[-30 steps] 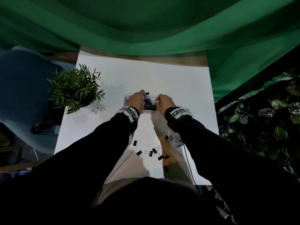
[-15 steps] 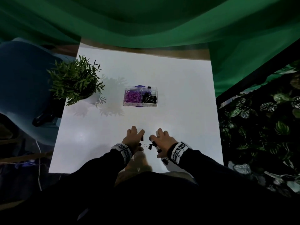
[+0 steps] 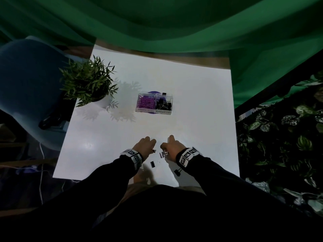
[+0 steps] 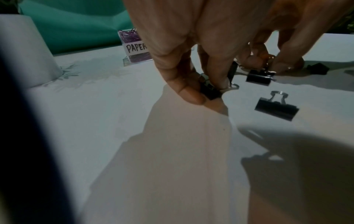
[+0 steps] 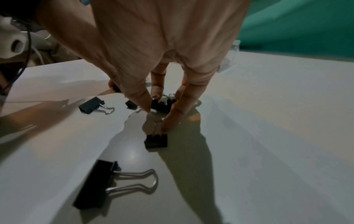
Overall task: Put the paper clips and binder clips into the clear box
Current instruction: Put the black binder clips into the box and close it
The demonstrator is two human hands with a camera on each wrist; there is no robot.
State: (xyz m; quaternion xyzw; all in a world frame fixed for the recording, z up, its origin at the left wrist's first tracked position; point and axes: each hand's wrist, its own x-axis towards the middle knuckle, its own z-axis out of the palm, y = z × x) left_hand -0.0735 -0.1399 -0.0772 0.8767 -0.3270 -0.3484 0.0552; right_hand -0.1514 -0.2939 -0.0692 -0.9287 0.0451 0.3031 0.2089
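Note:
The clear box [image 3: 154,109] stands mid-table, with purple paper clips [image 3: 146,103] in its left half and black binder clips [image 3: 163,105] in its right half. Both hands are low over the near edge. My left hand [image 3: 146,145] pinches a black binder clip [image 4: 209,91] between thumb and fingertips. My right hand [image 3: 172,148] pinches another binder clip [image 5: 161,104] that touches the table. Three loose binder clips [image 3: 153,164] [image 3: 177,172] [image 5: 156,141] lie near the hands.
A potted green plant [image 3: 89,84] in a white pot stands at the table's left edge. The white table [image 3: 201,110] ends just below my wrists. A blue chair [image 3: 26,81] is on the left, and a green curtain [image 3: 174,23] hangs behind.
Both hands have come back from the clear box to the near edge of the table. They have closed their fingers on two of the loose binder clips.

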